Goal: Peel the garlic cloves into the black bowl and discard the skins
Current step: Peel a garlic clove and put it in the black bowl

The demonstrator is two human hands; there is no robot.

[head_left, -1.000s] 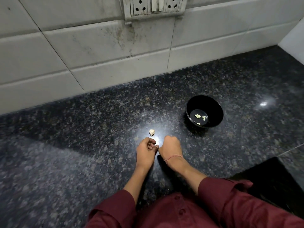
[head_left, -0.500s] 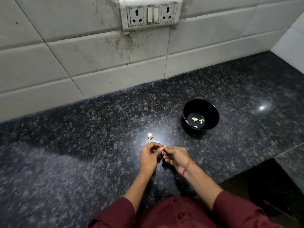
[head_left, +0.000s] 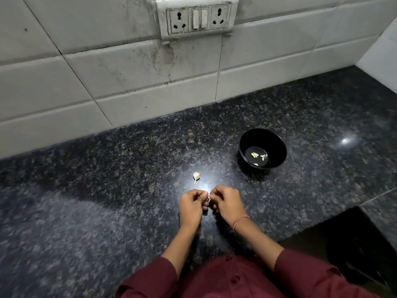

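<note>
Garlic clove (head_left: 208, 197) pinched between fingertips (head_left: 202, 193) of left hand (head_left: 190, 206) and right hand (head_left: 228, 203), fingers of both curled in tight round it, just above the countertop (head_left: 107, 190). Mostly hidden; impossible to tell how much skin left on. Probably mid-peel. Risks at the pinch: slipping free if squeezed hard on loose papery skin, then skittering across polished stone; skin flakes dropping onto the dark speckled surface and being overlooked instead of discarded. Farther out, second unpeeled clove (head_left: 196, 175) lying alone near the hands, easily knocked by a wrist. Beyond, to the right, black bowl (head_left: 275, 145) holding a few peeled cloves (head_left: 257, 157); well apart from the hands, easy to miss with a careless toss.
</note>
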